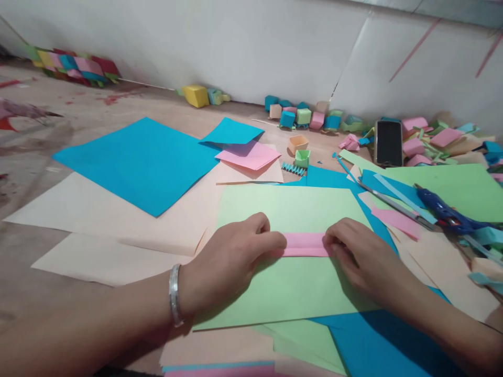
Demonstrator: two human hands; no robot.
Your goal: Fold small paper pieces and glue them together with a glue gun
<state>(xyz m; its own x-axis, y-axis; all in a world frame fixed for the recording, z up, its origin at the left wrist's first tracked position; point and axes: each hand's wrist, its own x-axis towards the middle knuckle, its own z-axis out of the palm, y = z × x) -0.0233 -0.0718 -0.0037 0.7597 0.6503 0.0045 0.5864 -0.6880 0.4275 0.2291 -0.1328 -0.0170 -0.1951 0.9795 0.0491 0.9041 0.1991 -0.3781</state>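
A folded pink paper strip (305, 245) lies across a light green sheet (291, 293) in front of me, with a crease running along its length. My left hand (239, 251) is closed on the strip's left end, thumb and fingers pressed together. At the right end, my right hand (353, 256) pinches the strip between thumb and fingertips. Both ends of the strip are hidden under the fingers. Beneath the green sheet, blue paper (377, 335) shows at the right.
Blue (145, 162) and cream sheets (118, 209) spread to the left. Small folded paper boxes (288, 119) line the wall. At right are a phone (388, 144), scissors (396, 205), a blue glue gun (444, 209) and paper scraps (444, 262).
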